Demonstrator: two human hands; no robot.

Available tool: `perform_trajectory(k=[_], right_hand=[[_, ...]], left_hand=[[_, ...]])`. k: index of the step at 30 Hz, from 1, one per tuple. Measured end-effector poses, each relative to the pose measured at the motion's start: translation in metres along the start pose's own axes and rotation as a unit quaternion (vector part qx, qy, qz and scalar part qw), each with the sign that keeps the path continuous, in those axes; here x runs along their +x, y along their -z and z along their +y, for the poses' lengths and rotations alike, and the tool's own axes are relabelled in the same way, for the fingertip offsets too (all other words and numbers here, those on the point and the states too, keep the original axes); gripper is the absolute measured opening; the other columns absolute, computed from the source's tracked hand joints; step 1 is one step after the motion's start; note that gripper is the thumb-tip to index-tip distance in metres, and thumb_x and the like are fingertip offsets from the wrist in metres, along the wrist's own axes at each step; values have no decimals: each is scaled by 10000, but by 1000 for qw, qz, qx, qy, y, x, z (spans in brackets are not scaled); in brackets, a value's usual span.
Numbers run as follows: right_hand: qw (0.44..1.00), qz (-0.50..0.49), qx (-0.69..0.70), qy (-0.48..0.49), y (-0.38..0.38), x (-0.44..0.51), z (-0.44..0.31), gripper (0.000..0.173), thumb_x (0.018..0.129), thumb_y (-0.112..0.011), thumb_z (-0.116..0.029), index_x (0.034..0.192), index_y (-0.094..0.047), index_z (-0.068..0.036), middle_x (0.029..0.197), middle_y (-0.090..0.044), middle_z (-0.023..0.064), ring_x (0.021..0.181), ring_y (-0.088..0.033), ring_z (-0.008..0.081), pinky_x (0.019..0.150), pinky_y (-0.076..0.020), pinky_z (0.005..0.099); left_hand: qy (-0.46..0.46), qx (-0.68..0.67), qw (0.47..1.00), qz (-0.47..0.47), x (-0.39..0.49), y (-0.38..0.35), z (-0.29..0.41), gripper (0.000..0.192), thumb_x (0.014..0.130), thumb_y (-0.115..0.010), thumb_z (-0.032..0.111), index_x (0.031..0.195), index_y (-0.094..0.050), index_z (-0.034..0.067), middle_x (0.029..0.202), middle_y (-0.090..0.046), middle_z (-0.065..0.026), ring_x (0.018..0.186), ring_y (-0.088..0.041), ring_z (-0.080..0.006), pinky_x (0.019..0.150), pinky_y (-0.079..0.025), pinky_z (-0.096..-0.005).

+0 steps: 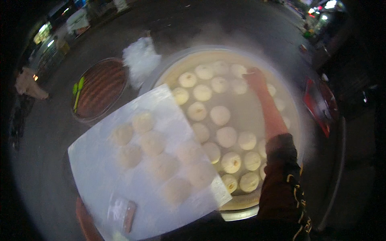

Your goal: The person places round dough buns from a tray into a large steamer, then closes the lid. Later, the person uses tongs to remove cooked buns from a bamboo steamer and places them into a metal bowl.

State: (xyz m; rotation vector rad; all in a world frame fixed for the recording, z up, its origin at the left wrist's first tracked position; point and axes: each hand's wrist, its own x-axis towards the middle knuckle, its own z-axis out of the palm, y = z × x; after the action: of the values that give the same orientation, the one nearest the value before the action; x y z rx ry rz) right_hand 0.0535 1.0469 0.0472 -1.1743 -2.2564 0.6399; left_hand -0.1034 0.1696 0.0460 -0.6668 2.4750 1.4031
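My right hand (pixel 254 76) reaches over a wide round steamer (pixel 244 105), its fingers at a pale dough bun (pixel 238 70) near the far side; steam blurs whether they grip it. Many round buns stand spaced in the steamer, some with a brownish spot on top. A floured white board (pixel 99 168) tilts over the steamer's left part, bearing several dough balls (pixel 152 143) and a dough scraper with a wooden handle (pixel 129 217). My left hand (pixel 86 220) is at the board's lower left edge, mostly hidden beneath it.
Left of the steamer are a round brown basket (pixel 99 87) with green-handled tongs (pixel 79 93) at its rim and a white plastic bag (pixel 141 58). A red object (pixel 315 105) lies at the right. A person's arm or leg (pixel 30 84) shows far left. Steam rises over the steamer.
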Motion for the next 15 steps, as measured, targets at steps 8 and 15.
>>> perform_trajectory(k=[8, 15], right_hand=[[919, -348, 182, 29, -42, -118, -177, 275, 843, -725, -243, 1066, -667, -93, 836, -646, 14, 717, -621, 114, 562, -492, 279], [921, -378, 50, 81, -132, -178, -297, 568, 734, -803, -450, 1038, -661, 8, 932, -654, 132, 788, -631, 236, 574, -533, 392]], left_hand=[[-7, -188, 974, -125, 39, 11, -23, 595, 1007, -497, 405, 1400, -504, -42, 1423, -529, -173, 1274, -511, -312, 1115, -348, -409], [52, -260, 952, -157, 66, 15, -35, 528, 999, -520, 404, 1315, -597, -12, 1311, -620, -156, 1163, -591, -260, 1054, -403, -381]])
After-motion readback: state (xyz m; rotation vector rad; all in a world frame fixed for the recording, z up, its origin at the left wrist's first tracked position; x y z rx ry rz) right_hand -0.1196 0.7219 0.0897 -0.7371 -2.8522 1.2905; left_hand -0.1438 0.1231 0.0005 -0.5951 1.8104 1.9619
